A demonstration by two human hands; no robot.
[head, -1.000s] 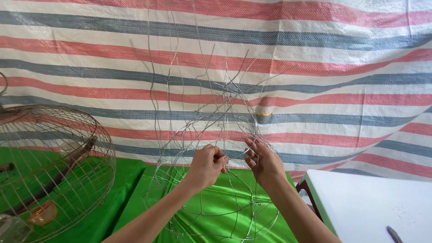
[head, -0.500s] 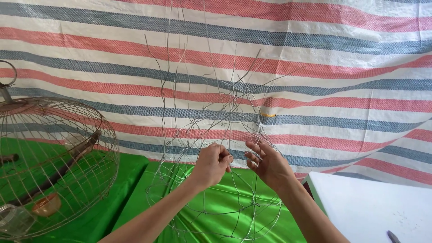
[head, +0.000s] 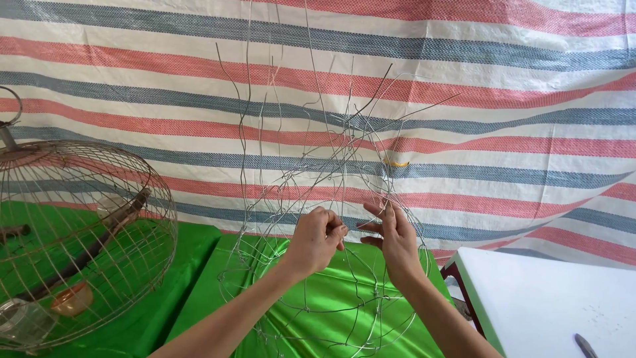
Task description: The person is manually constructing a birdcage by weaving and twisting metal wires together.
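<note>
Both my hands are up in a half-built wire frame that stands on the green cloth over the surface; frame sits centre view, its ring base low on the cloth, loose wire ends sticking up and out in front of the striped tarp.

Left hand: fingers curled narrow, pinching a thin wire at mid height of the frame; thumb and forefinger tips meet on it.

Right hand: fingers straighter, held close together, tips on wires just right of the left hand; palm turned toward the left hand; whether it actually clamps a wire I cannot tell, strands too thin to read.

The two hands are near each other, not touching; a small gap with wires crossing between them.

A small yellow bit hangs on the frame above my right hand; can't tell what it is.

Left of the frame, well apart: a finished round cage on the same cloth, with a stick perch and a small orange cup inside.

Right: a white surface, its corner near my right forearm; a dark tool tip lies at its lower edge.
</note>
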